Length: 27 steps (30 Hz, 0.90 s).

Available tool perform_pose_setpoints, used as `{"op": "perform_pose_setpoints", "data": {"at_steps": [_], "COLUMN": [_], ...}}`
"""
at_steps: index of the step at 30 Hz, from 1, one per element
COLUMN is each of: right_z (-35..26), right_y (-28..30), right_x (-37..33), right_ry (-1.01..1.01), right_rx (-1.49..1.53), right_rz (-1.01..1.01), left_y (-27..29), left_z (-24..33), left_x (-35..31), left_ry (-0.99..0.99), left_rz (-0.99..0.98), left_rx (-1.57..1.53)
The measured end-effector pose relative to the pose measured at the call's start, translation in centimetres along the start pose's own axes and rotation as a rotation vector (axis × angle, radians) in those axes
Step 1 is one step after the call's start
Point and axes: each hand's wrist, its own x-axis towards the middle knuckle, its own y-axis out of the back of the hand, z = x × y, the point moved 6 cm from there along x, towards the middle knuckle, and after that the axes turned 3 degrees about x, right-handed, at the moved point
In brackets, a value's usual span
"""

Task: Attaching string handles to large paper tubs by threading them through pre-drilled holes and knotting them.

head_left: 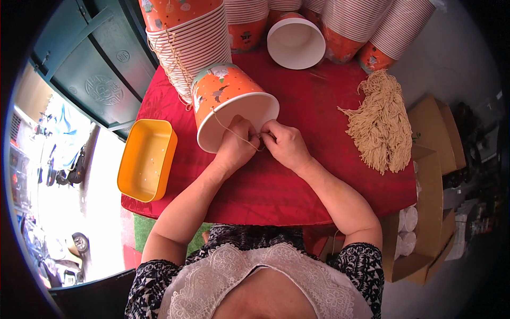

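Observation:
An orange paper bucket (228, 87) with printed figures and a white inside lies tilted on the red-covered table, its mouth turned toward me. From its side a thin beige cord (224, 125) runs over the rim to my fingers. My left hand (237, 143) is inside the front of the mouth, its fingers closed on the cord. Close beside it, my right hand (287, 144) pinches the cord near its end at the rim. Both sets of fingertips nearly meet; the exact spot they grip is partly hidden.
A tall stack of buckets (186, 53) with hanging cords stands behind on the left. More stacks (348, 29) and a bucket on its side (296, 43) fill the back. A yellow tub (146, 159) sits left, a beige cord heap (378, 125) right. Cardboard boxes (430, 212) stand beyond the table.

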Motion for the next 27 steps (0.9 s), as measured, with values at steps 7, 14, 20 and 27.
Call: {"op": "perform_pose_setpoints", "data": {"at_steps": [7,14,20,27], "right_z": [0.05,0.21,-0.27,-0.54], "right_y": [-0.26,-0.35,-0.30,-0.41], "right_x": [-0.14,-0.16,-0.10,-0.12], "right_ry": [0.036,0.007,0.060,0.122], "right_rx": [-0.103,-0.146,-0.174,-0.203], "right_rz": [0.034,0.042,0.051,0.068], "left_y": [0.04,0.10,0.09,0.06], "left_z": [0.24,0.46,0.46,0.29], "left_x": [-0.09,-0.04,-0.17,-0.16], "left_ry": [-0.016,-0.003,-0.030,-0.027], "left_rz": [0.000,-0.032,-0.021,-0.006], "left_rx": [0.027,0.026,0.018,-0.002]}}
